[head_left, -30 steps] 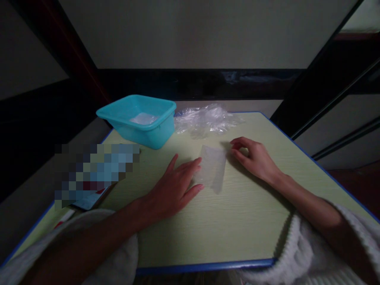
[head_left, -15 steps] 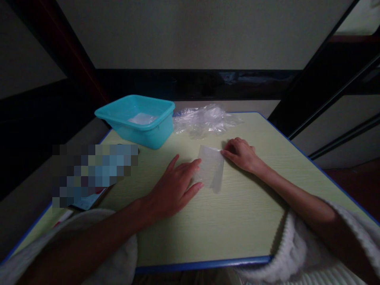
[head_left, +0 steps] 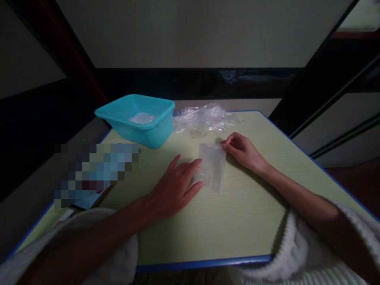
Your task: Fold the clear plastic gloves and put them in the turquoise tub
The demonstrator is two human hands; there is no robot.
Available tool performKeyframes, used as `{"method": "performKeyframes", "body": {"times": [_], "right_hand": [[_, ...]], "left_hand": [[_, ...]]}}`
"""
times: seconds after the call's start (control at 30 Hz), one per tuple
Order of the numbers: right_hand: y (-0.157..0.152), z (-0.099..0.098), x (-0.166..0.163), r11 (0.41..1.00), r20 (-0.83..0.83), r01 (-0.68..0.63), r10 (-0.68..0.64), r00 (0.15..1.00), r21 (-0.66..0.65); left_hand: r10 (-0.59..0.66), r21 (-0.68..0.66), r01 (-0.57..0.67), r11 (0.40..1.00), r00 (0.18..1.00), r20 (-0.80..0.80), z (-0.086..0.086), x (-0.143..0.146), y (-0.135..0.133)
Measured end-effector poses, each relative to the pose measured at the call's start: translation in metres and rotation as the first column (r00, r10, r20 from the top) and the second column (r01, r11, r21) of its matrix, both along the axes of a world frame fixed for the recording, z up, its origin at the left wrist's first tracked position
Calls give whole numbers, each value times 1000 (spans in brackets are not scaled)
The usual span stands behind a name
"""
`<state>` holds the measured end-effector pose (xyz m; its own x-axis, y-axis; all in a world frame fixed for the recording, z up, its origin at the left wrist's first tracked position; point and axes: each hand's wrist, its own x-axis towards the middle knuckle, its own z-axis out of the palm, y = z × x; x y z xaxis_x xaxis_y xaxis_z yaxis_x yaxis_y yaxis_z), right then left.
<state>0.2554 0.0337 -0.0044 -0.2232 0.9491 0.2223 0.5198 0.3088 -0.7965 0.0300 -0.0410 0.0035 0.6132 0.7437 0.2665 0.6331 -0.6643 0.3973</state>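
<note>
A small clear plastic bag (head_left: 212,164) lies nearly flat on the table between my hands. My left hand (head_left: 178,186) rests at its left side with the fingers spread, fingertips and thumb on the plastic's left edge. At the upper right corner, thumb and forefinger of my right hand (head_left: 242,150) are pinched together on the plastic. That corner seems slightly raised; the rest of the sheet stays close to the tabletop.
The pale table (head_left: 231,225) has a blue edge. A turquoise basin (head_left: 160,132) at the back left holds some clear plastic. Crumpled clear plastic (head_left: 208,118) lies beside it. A blurred-out, phone-like object (head_left: 101,170) sits on the left, and a wall panel stands behind.
My right hand has moved slightly up and closed in a pinch on the bag's upper right corner, which has shifted a little outward. My left hand has stayed put.
</note>
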Motion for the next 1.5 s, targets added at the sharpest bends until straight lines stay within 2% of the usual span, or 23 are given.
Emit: {"method": "performKeyframes", "body": {"times": [0.13, 0.2, 0.27, 0.37, 0.47, 0.53, 0.67, 0.77, 0.9, 1.07, 1.17, 1.23, 1.33, 1.43, 1.5], "right_hand": [[-6, 0, -5, 982, -314, -65, 6, 949, -180], [-9, 1, -8, 968, -397, -72, -30, 917, -240], [-13, 3, -11, 960, -442, -77, -52, 895, -271], [-17, 8, -15, 955, -497, -101, -55, 866, -280], [-22, 15, -18, 959, -511, -123, -25, 859, -254], [-24, 19, -20, 964, -507, -134, -1, 862, -230], [-27, 23, -21, 971, -519, -141, 21, 855, -194], [-28, 24, -21, 972, -551, -136, 9, 835, -190], [-27, 22, -21, 979, -562, -98, -20, 827, -179], [-28, 20, -22, 984, -580, -54, -55, 812, -169], [-30, 22, -23, 966, -637, -69, -111, 763, -251], [-32, 23, -25, 926, -682, -133, -157, 714, -353], [-35, 23, -29, 824, -722, -291, -192, 665, -487], [-39, 23, -33, 736, -714, -393, -173, 678, -552], [-41, 23, -34, 723, -691, -398, -151, 707, -566]], "left_hand": [[-10, -2, 10, 1000, 999, 46, 0, 0, -2], [25, -38, -20, 999, 992, 122, 0, 1, -2], [122, -131, -92, 987, 963, 242, -1, 1, 2], [294, -347, -142, 927, 850, 437, -7, 2, 14], [390, -518, -46, 854, 716, 579, -10, 5, 29], [432, -621, 56, 781, 670, 604, -8, 7, 35], [453, -728, 233, 645, 650, 610, 5, 12, 34], [448, -747, 301, 592, 647, 617, 12, 13, 32], [448, -751, 304, 586, 651, 613, 11, 12, 33], [487, -774, 156, 613, 697, 526, 9, 13, 33], [534, -772, 114, 626, 659, 530, 9, 14, 32], [572, -771, 103, 628, 611, 547, 7, 15, 32], [605, -759, 74, 647, 557, 569, 3, 14, 33], [624, -751, 52, 659, 521, 583, -1, 13, 35], [632, -751, 47, 658, 507, 586, -2, 12, 35]]}}
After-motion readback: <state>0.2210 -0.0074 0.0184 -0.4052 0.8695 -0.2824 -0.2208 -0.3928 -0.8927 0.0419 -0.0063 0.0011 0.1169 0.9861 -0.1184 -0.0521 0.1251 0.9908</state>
